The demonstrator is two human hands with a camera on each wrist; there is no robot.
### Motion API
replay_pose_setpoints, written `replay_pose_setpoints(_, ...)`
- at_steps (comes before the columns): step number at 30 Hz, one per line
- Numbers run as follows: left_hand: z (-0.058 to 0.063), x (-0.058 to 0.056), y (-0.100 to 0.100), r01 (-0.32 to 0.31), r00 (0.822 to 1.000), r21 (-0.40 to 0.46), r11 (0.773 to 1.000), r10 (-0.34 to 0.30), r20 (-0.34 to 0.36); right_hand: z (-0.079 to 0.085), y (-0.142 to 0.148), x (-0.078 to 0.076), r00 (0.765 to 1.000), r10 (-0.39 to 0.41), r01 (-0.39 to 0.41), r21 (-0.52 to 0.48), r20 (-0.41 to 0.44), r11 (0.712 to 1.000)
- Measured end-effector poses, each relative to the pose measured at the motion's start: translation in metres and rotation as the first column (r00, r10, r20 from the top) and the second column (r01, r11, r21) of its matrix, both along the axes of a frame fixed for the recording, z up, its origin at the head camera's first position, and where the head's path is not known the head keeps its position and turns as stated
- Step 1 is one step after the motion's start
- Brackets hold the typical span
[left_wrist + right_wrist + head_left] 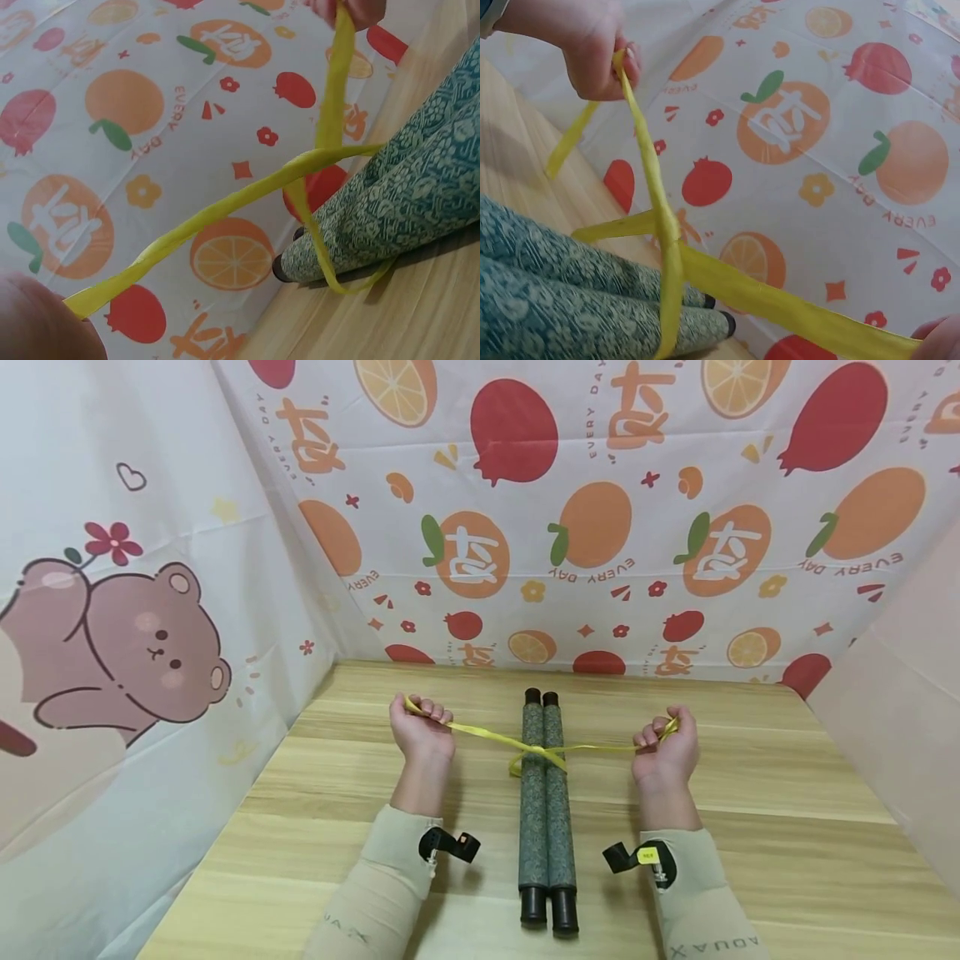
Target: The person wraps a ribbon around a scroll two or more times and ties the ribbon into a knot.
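Two rolled scrolls covered in green patterned cloth, one on the left and one on the right, lie side by side with black end knobs. A yellow ribbon loops around their upper part and crosses on top. My left hand grips one end of the ribbon, and my right hand holds the other end. Both stretches run outward above the table, away from the scrolls. In the right wrist view, the ribbon's crossing sits over the scrolls, and a loose tail hangs below the left hand.
The scrolls lie on a wood-grain table. A fruit-print cloth hangs behind its far edge, and a bear-print cloth hangs at the left. A black wrist camera mount is strapped to each sleeve.
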State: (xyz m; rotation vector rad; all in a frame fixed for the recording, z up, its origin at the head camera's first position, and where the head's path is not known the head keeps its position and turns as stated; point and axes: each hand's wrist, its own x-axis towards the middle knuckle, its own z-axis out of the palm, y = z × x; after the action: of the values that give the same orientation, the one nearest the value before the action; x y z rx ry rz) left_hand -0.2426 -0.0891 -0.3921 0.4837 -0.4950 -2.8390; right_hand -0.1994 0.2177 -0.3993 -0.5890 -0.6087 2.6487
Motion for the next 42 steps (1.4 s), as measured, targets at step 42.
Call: replay_pose_setpoints(42,-0.012,-0.015,-0.036,-0.143,0.986,0.070,0.987,0.136,0.102,-0.011,0.061,0.006,0.973,-0.203,0.212,-0.073,0.114,0.975)
